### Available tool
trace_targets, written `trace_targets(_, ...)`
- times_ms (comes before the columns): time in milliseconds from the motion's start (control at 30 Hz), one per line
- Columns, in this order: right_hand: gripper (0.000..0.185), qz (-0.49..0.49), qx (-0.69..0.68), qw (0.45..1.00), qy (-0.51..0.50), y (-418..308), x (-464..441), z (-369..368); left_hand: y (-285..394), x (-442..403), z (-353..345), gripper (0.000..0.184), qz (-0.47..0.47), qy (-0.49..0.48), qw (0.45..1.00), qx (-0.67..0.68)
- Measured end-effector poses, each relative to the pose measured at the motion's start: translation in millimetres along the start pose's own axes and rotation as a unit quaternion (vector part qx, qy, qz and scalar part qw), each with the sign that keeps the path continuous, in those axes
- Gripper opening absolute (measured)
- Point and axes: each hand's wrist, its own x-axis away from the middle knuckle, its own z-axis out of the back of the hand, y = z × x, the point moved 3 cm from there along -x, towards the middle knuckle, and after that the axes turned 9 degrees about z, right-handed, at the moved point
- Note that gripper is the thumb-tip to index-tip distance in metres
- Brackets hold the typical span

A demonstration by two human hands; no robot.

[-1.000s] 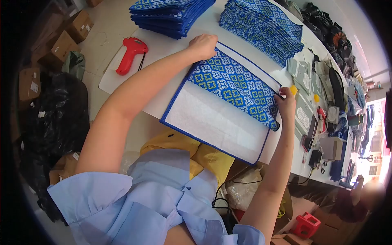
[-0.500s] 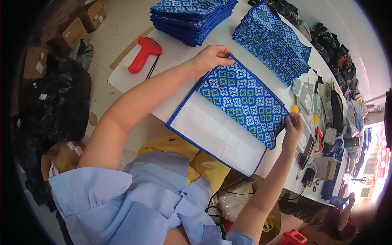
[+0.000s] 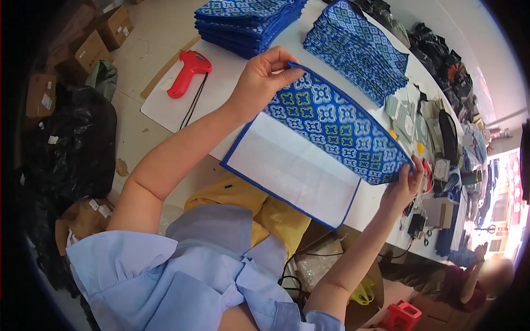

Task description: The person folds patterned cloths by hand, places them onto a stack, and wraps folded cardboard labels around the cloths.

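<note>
Both hands pinch the edge of a blue patterned cloth [image 3: 337, 124] with white and green motifs and a dark blue stitched border. My left hand [image 3: 269, 74] has its top left corner between thumb and fingers. At the far right corner, my right hand [image 3: 406, 185] is closed on the same edge. The patterned part is lifted and folded over, while the plain white side [image 3: 292, 165] hangs flat over the table edge, above my lap. Just beyond lie a tall stack of similar cloths [image 3: 243, 33] and a second, fanned stack [image 3: 356, 55].
A red glue gun [image 3: 189, 74] with a black cord rests on the white table [image 3: 160, 107] at left. Grey tags [image 3: 403, 118], cables and a white box [image 3: 440, 212] crowd the right side. Black bags [image 3: 72, 143] and cartons [image 3: 91, 52] stand on the floor. Another person [image 3: 469, 284] is at lower right.
My right hand has moved right and slightly down, drawing the cloth's upper edge out. My left hand has shifted up and left with its corner. Both still grip the cloth.
</note>
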Motion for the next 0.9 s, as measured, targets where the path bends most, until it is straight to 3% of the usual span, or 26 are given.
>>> trace_targets(67,0.014,0.07,0.192,0.979,0.028,14.6,-3.3,-2.5,-9.8,-0.2,-5.6,0.011,-0.04,0.104,0.981,-0.162)
trace_targets(100,0.015,0.118,0.335,0.935,0.005,11.5,-0.9,-17.7,-22.2,-4.8,-8.8,0.011,-0.034,0.096,0.982,-0.161)
trace_targets(167,0.017,0.094,0.504,0.858,-0.035,34.0,1.4,-23.0,-42.2,-12.8,-10.8,0.013,-0.077,0.182,0.847,-0.494)
trace_targets(200,0.016,0.01,0.565,0.824,-0.053,43.0,2.8,-27.5,-53.8,-16.2,-10.0,0.013,-0.069,0.162,0.827,-0.534)
trace_targets(233,0.016,0.001,0.608,0.79,-0.081,59.7,3.7,-25.2,-64.2,-19.3,-8.6,0.013,-0.068,0.159,0.828,-0.534)
trace_targets(300,0.019,0.058,0.644,0.759,-0.078,74.8,7.2,-26.9,-77.6,-26.6,-10.3,0.009,-0.064,0.13,0.723,-0.676)
trace_targets(433,0.021,0.077,0.661,0.743,-0.066,70.0,6.6,-32.6,-84.2,-32.0,-9.3,0.01,-0.035,0.114,0.701,-0.703)
trace_targets(500,0.029,-0.03,0.627,0.776,-0.062,66.0,3.9,-24.8,-80.1,-31.9,-9.0,0.015,-0.018,0.12,0.715,-0.688)
trace_targets(567,0.04,-0.053,0.614,0.785,-0.06,64.4,4.5,-11.6,-70.2,-29.0,-6.9,0.025,0.028,0.134,0.75,-0.647)
trace_targets(667,0.048,-0.088,0.674,0.728,-0.086,50.1,21.0,-8.4,-62.4,-13.0,-6.4,0.031,0.056,0.11,0.744,-0.657)
trace_targets(767,0.043,-0.117,0.704,0.696,-0.075,41.4,40.2,-24.4,-72.2,3.9,-7.3,0.033,0.016,0.113,0.718,-0.687)
trace_targets(800,0.031,-0.112,0.732,0.667,-0.079,37.9,44.3,-32.1,-71.1,8.5,-9.4,0.036,-0.056,0.127,0.691,-0.71)
trace_targets(833,0.031,-0.118,0.731,0.667,-0.088,39.7,46.7,-32.1,-70.5,14.8,-11.5,0.041,-0.127,0.14,0.659,-0.728)
trace_targets(900,0.021,-0.074,0.739,0.662,-0.102,41.5,49.0,-31.5,-77.7,17.5,-9.7,0.05,-0.057,0.131,0.643,-0.752)
